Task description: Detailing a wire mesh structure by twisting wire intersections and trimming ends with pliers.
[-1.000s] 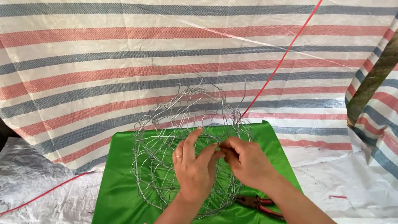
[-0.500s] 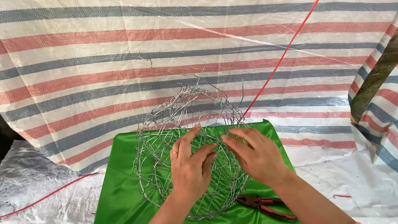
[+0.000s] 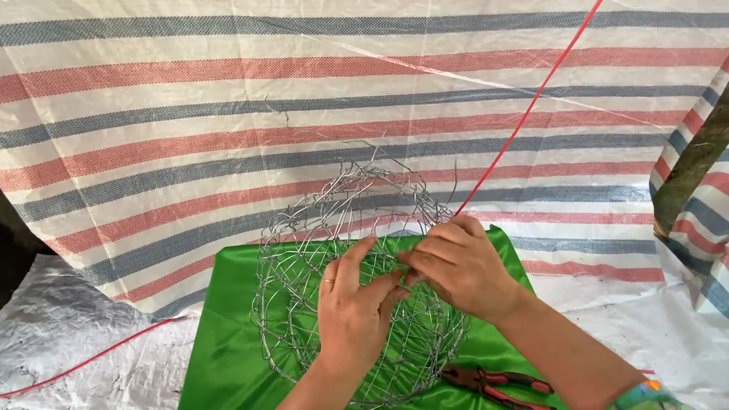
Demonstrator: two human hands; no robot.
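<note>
Striped tarpaulin (image 3: 214, 75) in red, blue and white fills the background, and under the hands lies a green satin cloth (image 3: 222, 382). On it sits the wire mesh ball (image 3: 349, 259), already rounded into a cage, though loose wire ends bristle at its far top, so shaping looks unfinished. Left hand (image 3: 356, 311) presses flat against the near side, fingers spread over the mesh. Right hand (image 3: 459, 265) pinches strands at the upper right of the cage. Red-handled pliers (image 3: 499, 389) lie just right of the left wrist, untouched. A red cord (image 3: 535, 96) slants up beyond the right hand, close to the mesh.
</note>
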